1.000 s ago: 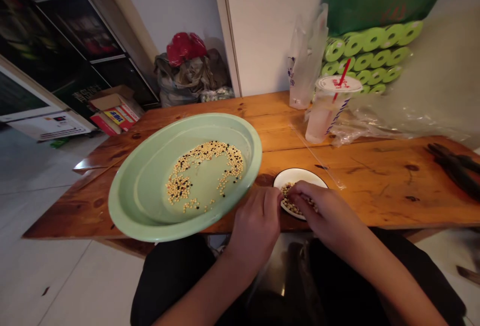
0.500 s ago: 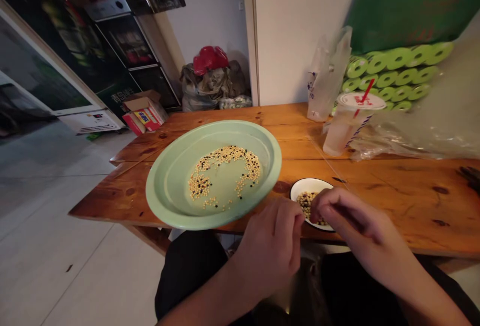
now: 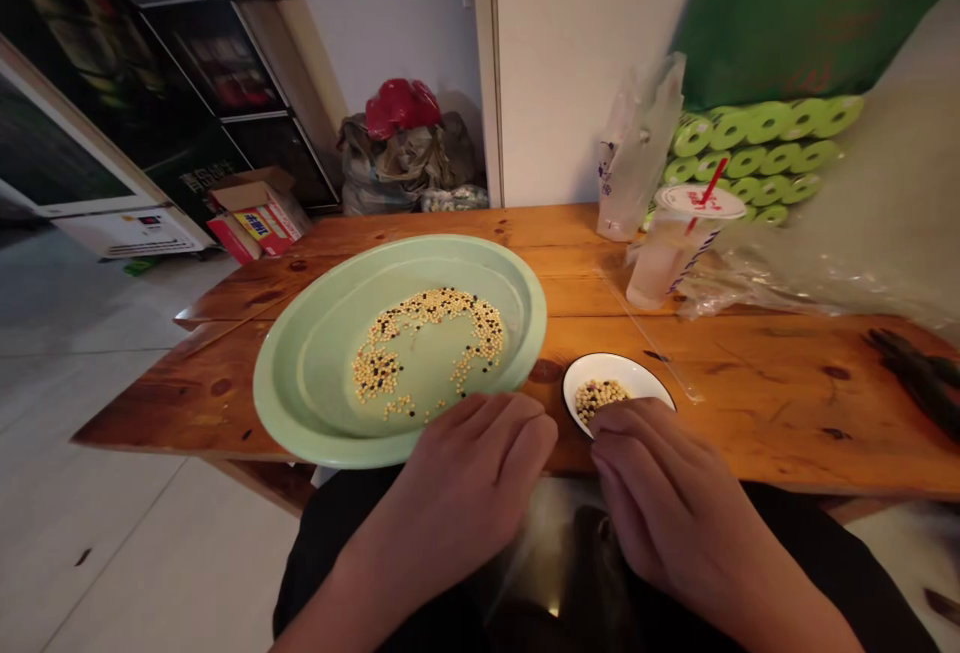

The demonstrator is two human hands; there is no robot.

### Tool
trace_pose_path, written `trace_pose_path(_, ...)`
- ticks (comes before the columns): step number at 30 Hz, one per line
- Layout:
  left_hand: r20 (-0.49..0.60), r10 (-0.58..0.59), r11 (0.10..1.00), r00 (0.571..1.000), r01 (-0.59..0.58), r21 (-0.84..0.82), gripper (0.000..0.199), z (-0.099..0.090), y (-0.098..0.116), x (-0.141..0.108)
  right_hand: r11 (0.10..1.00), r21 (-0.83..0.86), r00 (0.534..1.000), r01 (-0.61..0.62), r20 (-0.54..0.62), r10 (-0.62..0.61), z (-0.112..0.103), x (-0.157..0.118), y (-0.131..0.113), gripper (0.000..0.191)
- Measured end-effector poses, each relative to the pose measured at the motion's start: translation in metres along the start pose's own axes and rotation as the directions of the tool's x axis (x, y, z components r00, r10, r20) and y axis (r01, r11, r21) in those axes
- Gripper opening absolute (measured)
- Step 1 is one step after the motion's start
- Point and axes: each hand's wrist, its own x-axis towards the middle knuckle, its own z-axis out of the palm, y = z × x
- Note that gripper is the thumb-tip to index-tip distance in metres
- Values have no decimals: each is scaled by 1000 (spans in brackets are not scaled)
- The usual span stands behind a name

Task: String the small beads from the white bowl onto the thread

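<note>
A wide green basin (image 3: 300, 343) on the wooden table holds pale and black beans (image 3: 375, 373) spread in a ring. To its right, a white bowl (image 3: 626, 373) with a dark rim contains more mixed beans (image 3: 596, 398). My left hand (image 3: 480, 463) is over the basin's near right edge, its fingers curled together. Curled over the bowl's near edge is my right hand (image 3: 664, 483), hiding part of the bowl. Whatever either hand may hold is hidden under its fingers.
Behind the bowl stands a lidded plastic cup (image 3: 664, 253) with a red straw, beside a clear plastic bag (image 3: 637, 153). Green rolls (image 3: 765, 153) are stacked at the back right. A dark object (image 3: 915, 373) lies at the table's right. An open carton (image 3: 259, 218) is beyond the left edge.
My hands have moved apart; the left has shifted left toward the basin's rim. My right hand has turned palm down at the bowl's near edge. The view has shifted slightly right.
</note>
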Motion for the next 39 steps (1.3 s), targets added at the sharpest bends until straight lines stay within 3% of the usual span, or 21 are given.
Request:
trace_pose_path(4, 0, 2, 994, 1000, -2, -113, 16, -5, -6, -1, 992, 119, 999, -48, 10, 47, -2, -2, -8, 22)
trace_pose_path(9, -19, -47, 973, 999, 41, -229, 15, -7, -3, -6, 893, 361, 959, -267, 192, 209, -6, -5, -6, 20)
trace_pose_path(12, -71, -165, 937, 984, 134, -322, 14, -16, -8, -7, 877, 346, 942, -334, 99, 320, -4, -8, 9, 15)
trace_pose_path(14, -66, -280, 917, 958, 247, -313, 15, -24, -25, -2, 860, 326, 912, -393, 21, 409, -1, -11, 21, 11)
trace_pose_path(16, 49, -368, 902, 929, 369, -222, 18, -32, -58, 8, 819, 337, 867, -465, -13, 498, 2, -14, 30, 10)
trace_pose_path(17, 154, -404, 895, 902, 424, -139, 21, -34, -79, 15, 798, 350, 848, -490, -19, 529, 4, -15, 33, 10)
trace_pose_path(18, 324, -421, 891, 847, 453, -28, 25, -33, -102, 21, 783, 365, 837, -504, -19, 548, 5, -15, 35, 10)
trace_pose_path(20, 480, -401, 896, 780, 444, 26, 19, -26, -148, 31, 758, 388, 818, -524, -19, 575, 9, -15, 34, 11)
trace_pose_path(22, 570, -392, 898, 722, 435, 66, 18, -10, -187, 35, 735, 402, 795, -546, -28, 606, 12, -12, 31, 13)
trace_pose_path(25, 638, -386, 902, 666, 417, 111, 29, 20, -225, 32, 708, 401, 761, -581, -40, 647, 16, -9, 27, 15)
trace_pose_path(29, 667, -365, 912, 649, 393, 117, 33, 47, -247, 28, 710, 390, 758, -586, -47, 651, 19, -7, 28, 15)
trace_pose_path(35, 651, -356, 911, 670, 405, 81, 34, 63, -262, 35, 740, 366, 782, -564, -53, 621, 19, -3, 23, 14)
trace_pose_path(39, 646, -401, 883, 650, 463, 82, 33, 72, -268, 34, 753, 350, 793, -558, -44, 608, 18, -1, 21, 13)
